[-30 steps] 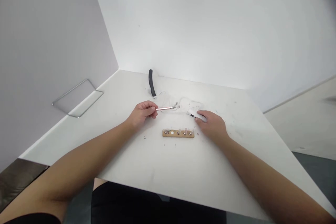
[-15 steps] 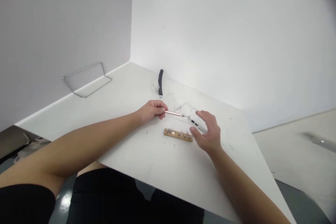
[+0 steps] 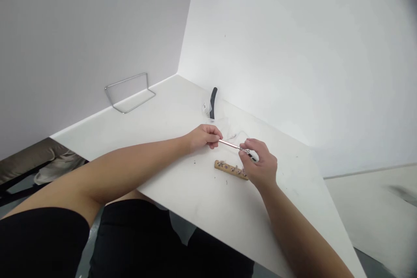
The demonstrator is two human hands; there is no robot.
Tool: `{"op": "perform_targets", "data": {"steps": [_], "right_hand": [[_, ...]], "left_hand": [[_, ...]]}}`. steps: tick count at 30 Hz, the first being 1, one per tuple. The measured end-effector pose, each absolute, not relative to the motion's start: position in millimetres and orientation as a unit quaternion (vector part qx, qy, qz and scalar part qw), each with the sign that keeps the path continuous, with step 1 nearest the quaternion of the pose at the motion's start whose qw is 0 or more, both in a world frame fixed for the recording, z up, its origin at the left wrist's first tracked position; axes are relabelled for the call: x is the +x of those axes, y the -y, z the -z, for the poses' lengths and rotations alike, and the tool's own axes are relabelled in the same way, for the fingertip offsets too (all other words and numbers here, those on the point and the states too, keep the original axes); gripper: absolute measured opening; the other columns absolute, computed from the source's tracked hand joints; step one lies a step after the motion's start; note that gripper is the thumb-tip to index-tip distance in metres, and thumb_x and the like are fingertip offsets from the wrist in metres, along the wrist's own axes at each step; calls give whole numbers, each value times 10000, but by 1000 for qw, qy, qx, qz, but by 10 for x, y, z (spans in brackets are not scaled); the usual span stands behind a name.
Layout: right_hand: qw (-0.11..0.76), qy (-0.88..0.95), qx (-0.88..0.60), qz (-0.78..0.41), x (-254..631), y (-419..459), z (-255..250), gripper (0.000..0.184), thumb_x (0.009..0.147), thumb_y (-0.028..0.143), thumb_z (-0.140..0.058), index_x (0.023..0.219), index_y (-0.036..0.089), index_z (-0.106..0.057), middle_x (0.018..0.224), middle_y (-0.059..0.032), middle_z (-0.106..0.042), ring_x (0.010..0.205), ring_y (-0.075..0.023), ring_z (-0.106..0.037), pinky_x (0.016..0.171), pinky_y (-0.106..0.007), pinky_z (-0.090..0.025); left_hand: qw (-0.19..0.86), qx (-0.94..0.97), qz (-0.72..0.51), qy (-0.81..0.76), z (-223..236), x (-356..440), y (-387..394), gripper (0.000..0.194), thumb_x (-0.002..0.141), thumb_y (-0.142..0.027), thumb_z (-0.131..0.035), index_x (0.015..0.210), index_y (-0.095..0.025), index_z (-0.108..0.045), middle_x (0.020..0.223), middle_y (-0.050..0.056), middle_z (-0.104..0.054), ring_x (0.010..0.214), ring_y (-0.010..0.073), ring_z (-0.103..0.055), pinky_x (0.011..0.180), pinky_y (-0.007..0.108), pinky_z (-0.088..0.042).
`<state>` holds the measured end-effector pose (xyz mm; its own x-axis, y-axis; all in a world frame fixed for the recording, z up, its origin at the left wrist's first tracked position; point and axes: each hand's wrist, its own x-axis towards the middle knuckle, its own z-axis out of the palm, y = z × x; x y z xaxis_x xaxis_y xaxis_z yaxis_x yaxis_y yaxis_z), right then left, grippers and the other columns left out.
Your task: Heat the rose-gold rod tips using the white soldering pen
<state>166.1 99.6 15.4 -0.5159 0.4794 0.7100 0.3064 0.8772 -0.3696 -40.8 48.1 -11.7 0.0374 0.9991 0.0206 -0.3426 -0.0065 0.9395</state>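
My left hand (image 3: 208, 135) is closed on the near end of a slim rose-gold rod (image 3: 229, 143), shaped like a pen. The rod points right, towards my right hand (image 3: 259, 160). There, thumb and fingertips close around a small twisted silvery piece (image 3: 244, 150) at the rod's far end. Just below lies a light wooden strip (image 3: 230, 169) with several small shiny metal parts along its top. Partly hidden behind my right fingers is a white thing with dark marks (image 3: 253, 157).
A curved black handle-like object (image 3: 213, 103) lies near the back wall, with crumpled clear plastic (image 3: 230, 127) in front of it. A bent metal wire frame (image 3: 130, 92) leans by the left partition. Dark specks dot the white table (image 3: 195, 200).
My right hand has come in from the right and closed its fingers at the rod's tip. The left hand still holds the rod. The whole view has shifted slightly.
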Motion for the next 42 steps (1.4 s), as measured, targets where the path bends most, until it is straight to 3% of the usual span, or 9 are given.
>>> {"op": "perform_targets", "data": {"steps": [6,20,32,42], "right_hand": [[436,857,-250,-114,1667,-979,-139,230,734,186,-606,961,220,-596,865,-45,-655,834,-231,-615,736,-432,-539],[447,849,-222,-173,1677,-993,-137,310,709,125,-614,1003,220,-586,813,-38,-640,823,-219,-612,784,-429,-506],[427,725,-268,-470,1668,-1026,-128,232,698,167,-660,922,211,-621,808,-36,-653,834,-189,-610,793,-381,-478],[428,636,-258,-588,1626,-1042,-166,250,639,222,-706,877,230,-629,727,-9,-641,872,-202,-602,837,-397,-455]], "left_hand": [[588,412,-570,-399,79,-402,-469,24,719,-103,-559,717,-106,-583,494,-6,-566,444,72,-501,519,217,-405],[577,425,-563,-411,47,-404,-450,58,719,-70,-534,713,-98,-585,488,-10,-562,443,67,-495,512,212,-401],[593,424,-557,-399,2,-397,-425,48,711,-73,-540,704,-100,-579,490,-9,-567,456,66,-500,524,213,-407],[612,414,-564,-368,21,-400,-432,27,709,-119,-589,729,-101,-597,518,2,-583,499,79,-538,549,222,-438]]}}
